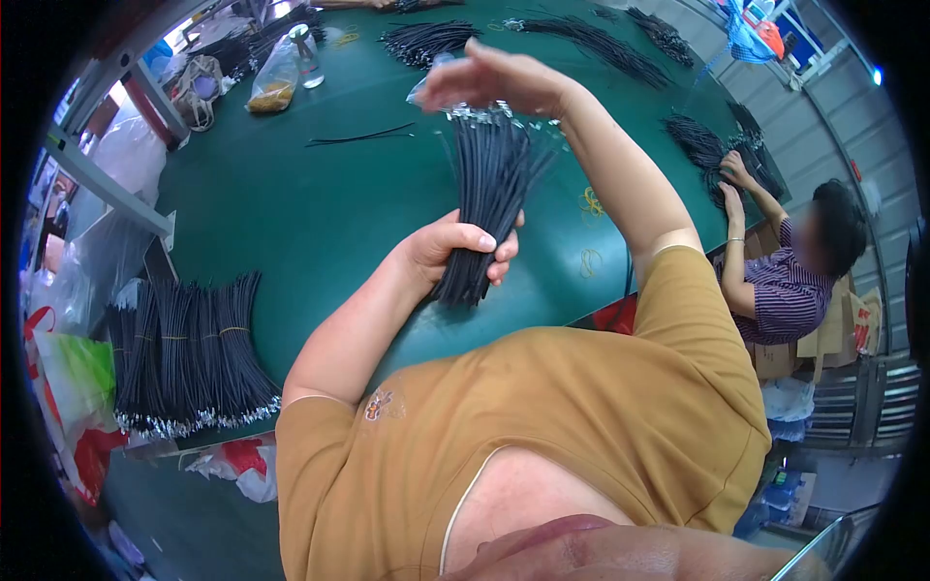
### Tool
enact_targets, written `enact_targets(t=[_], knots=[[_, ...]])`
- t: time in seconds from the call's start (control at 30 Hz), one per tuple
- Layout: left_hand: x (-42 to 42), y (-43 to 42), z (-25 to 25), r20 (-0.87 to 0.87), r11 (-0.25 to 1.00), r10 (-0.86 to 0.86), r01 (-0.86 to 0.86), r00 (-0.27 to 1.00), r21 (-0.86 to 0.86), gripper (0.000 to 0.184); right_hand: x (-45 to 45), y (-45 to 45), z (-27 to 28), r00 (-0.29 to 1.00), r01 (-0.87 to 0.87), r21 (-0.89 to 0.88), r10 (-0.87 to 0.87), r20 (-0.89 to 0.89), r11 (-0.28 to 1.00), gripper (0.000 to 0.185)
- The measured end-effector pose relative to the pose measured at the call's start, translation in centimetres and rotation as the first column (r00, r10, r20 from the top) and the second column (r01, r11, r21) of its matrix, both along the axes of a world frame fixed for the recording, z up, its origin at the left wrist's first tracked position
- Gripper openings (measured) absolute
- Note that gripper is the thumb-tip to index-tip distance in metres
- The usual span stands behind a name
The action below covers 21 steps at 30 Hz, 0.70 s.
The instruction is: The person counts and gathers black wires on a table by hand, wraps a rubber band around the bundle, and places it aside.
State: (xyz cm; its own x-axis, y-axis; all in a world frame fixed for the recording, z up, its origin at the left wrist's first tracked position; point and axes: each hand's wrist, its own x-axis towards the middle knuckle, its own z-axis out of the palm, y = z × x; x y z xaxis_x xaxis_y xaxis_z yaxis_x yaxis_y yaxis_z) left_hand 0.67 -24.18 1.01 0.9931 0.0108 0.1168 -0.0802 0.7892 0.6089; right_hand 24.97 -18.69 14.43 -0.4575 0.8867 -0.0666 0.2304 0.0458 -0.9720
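Note:
A thick bundle of black cables stands upright over the green table, its silvery ends at the top. My left hand is wrapped round the lower part of the bundle. Above the silvery ends is my right hand, raised and slightly blurred, with its fingers stretched toward the left. A clear plastic piece shows beside the right fingers; whether they touch it cannot be made out. To the left of the bundle, a few loose black cables lie on the green table.
Tied cable bundles lie at the left edge. More cable piles are at the far side. A bottle and a bag stand back left. Yellow bands lie right. A co-worker handles cables at the right.

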Motion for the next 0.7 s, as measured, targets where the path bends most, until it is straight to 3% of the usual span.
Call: enact_targets(t=[0.03, 0.07, 0.17, 0.27, 0.37, 0.4, 0.43, 0.47, 0.5, 0.53, 0.6, 0.63, 0.67, 0.7], knots=[[0.0, 0.1, 0.0, 0.005, 0.998, 0.053, -0.053, 0.999, -0.017, 0.064, 1.5, 1.6, -0.9, 0.993, 0.017, 0.092, -0.007, -0.117, 0.996, 0.079], [0.0, 0.6, -0.3, 0.031, 0.998, 0.059, -0.059, 0.998, -0.005, 0.063, 2.0, 1.2, -0.6, 0.974, 0.161, 0.106, -0.141, -0.177, 0.981, 0.08], [0.0, 1.5, -1.3, 0.087, 0.978, 0.077, -0.059, 0.993, -0.199, 0.054, 4.2, 0.5, 0.1, 0.931, 0.06, 0.13, -0.008, -0.366, 0.99, 0.085], [0.0, 1.9, -1.3, 0.043, 0.983, 0.093, -0.085, 0.995, -0.163, 0.057, 3.3, 0.0, -0.1, 0.976, 0.108, 0.268, -0.051, -0.211, 0.957, 0.089], [0.3, 1.6, -1.1, 0.012, 0.987, 0.114, -0.112, 0.993, -0.115, 0.058, 0.5, -1.2, -1.0, 0.989, -0.001, 0.161, -0.022, 0.145, 0.987, 0.091], [0.2, 1.5, -0.9, -0.007, 0.986, 0.15, -0.15, 0.989, -0.066, 0.058, 0.0, -1.2, -1.2, 0.982, 0.018, 0.231, -0.061, 0.181, 0.973, 0.088], [0.1, 1.7, -0.8, -0.02, 0.977, 0.211, -0.212, 0.977, -0.035, 0.058, 0.0, -0.8, -1.1, 0.991, 0.119, 0.25, -0.13, 0.028, 0.961, 0.086], [0.2, 2.1, -0.8, -0.03, 0.961, 0.277, -0.277, 0.96, -0.005, 0.058, 0.9, 1.0, -1.4, 0.973, 0.222, 0.398, -0.179, -0.144, 0.89, 0.081], [0.1, 2.8, -0.7, 0.02, 0.952, 0.302, -0.301, 0.953, -0.048, 0.057, 1.5, 1.4, -1.0, 0.874, 0.473, 0.365, -0.373, -0.312, 0.802, 0.071], [0.0, 3.7, -0.8, 0.056, 0.933, 0.354, -0.349, 0.933, -0.086, 0.055, 2.0, 1.4, -1.1, 0.713, 0.678, 0.257, -0.531, -0.458, 0.688, 0.045], [-0.6, 5.8, -0.9, 0.083, 0.872, 0.474, -0.454, 0.877, -0.183, 0.05, 3.7, 2.5, -4.2, 0.673, 0.715, 0.186, -0.59, -0.447, 0.674, 0.047], [-0.9, 7.0, -0.8, 0.071, 0.819, 0.563, -0.545, 0.823, -0.181, 0.047, 1.4, -0.1, -4.3, 0.792, 0.599, 0.249, -0.515, -0.329, 0.761, 0.05], [-1.4, 7.8, -0.6, 0.091, 0.779, 0.616, -0.589, 0.782, -0.213, 0.043, 0.4, -0.6, -6.1, 0.861, 0.499, 0.14, -0.47, -0.195, 0.855, 0.051], [-1.7, 9.0, -1.0, 0.089, 0.755, 0.63, -0.582, 0.772, -0.302, 0.039, -1.8, -1.4, -7.9, 0.878, 0.45, 0.037, -0.434, -0.201, 0.892, 0.052]])
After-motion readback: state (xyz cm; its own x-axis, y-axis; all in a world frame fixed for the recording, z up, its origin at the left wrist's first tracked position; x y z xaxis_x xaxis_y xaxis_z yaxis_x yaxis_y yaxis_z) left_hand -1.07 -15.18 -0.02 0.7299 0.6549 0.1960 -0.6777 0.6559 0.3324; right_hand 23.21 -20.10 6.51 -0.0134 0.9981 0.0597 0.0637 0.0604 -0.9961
